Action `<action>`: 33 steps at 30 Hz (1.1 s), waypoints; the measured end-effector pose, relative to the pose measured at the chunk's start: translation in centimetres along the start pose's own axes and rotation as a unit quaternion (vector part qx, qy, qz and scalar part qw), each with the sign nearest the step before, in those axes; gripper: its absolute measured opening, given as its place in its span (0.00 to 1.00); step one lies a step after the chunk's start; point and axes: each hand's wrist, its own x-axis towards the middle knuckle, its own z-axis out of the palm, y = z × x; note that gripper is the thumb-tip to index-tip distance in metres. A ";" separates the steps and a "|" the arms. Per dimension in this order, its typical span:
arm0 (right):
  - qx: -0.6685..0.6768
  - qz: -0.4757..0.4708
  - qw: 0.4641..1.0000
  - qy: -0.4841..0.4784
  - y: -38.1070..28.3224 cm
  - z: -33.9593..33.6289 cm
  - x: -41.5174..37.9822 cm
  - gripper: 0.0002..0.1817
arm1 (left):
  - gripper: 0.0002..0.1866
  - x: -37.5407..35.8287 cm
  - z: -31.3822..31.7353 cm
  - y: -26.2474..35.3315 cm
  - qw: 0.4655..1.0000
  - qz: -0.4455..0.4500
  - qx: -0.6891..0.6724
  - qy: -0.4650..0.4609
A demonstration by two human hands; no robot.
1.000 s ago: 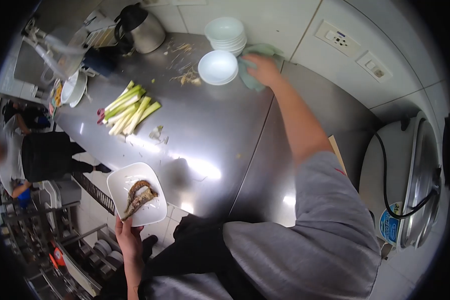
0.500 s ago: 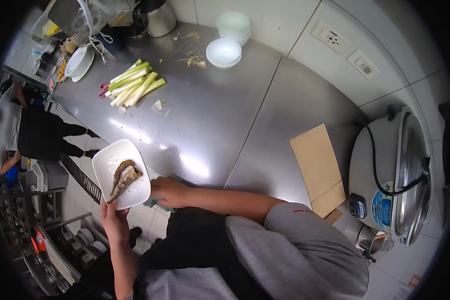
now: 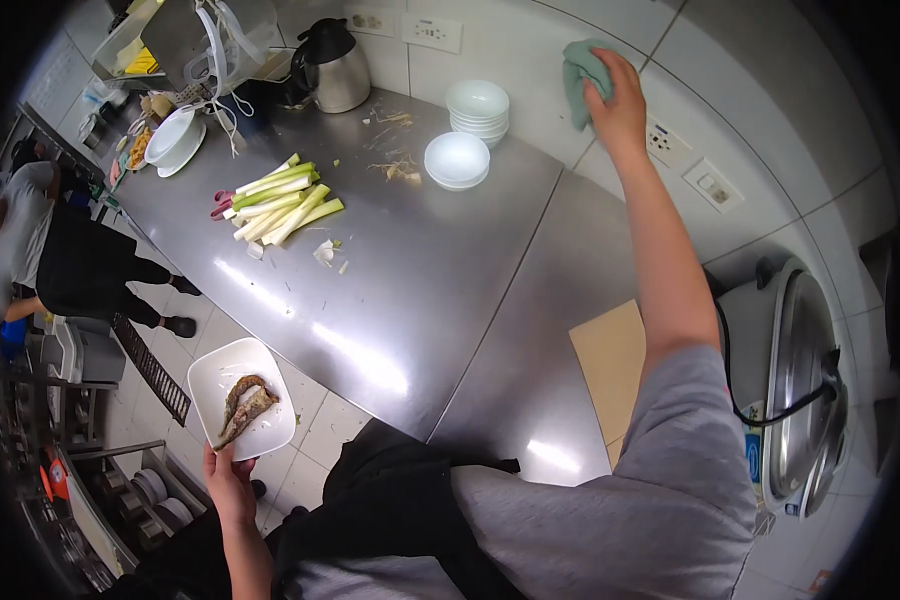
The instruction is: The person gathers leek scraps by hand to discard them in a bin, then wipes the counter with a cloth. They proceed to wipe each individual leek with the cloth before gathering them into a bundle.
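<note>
My left hand (image 3: pixel 232 487) grips the lower edge of a square white dish (image 3: pixel 273 436), thumb over the rim, beyond the counter's front edge. In the dish lies a browned piece of fish (image 3: pixel 242 412), tail end toward my thumb, with small crumbs beside it. At the far right, my right hand (image 3: pixel 620 108) is raised against the tiled wall, fingers closed on a folded green cloth (image 3: pixel 576 84). Below that hand is a wall outlet (image 3: pixel 667 141).
Cut leek stalks (image 3: pixel 282 203), scraps and stacked white bowls (image 3: pixel 457 160) lie on the steel counter (image 3: pixel 410 290). A steel jug (image 3: pixel 338 75) stands behind. Cardboard (image 3: pixel 607 365) and a large cooker (image 3: pixel 785 350) are at right. Another person (image 3: pixel 90 250) stands at left.
My right hand has swung with the cloth from beside the dish up to the wall at the right. The dish in my left hand has dropped lower in view.
</note>
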 end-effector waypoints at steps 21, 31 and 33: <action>-0.435 0.272 0.852 -0.104 21.0 -15.1 -21.8 0.20 | 0.17 5.2 7.5 -0.7 0.996 -0.027 0.040 -0.074; 0.177 0.618 0.756 0.123 15.9 6.1 -18.1 0.32 | 0.17 5.4 9.4 -0.2 0.996 -0.031 0.046 -0.067; 0.358 0.570 0.737 0.066 12.2 9.1 -16.4 0.33 | 0.17 5.6 8.4 -0.2 0.996 -0.032 0.057 -0.060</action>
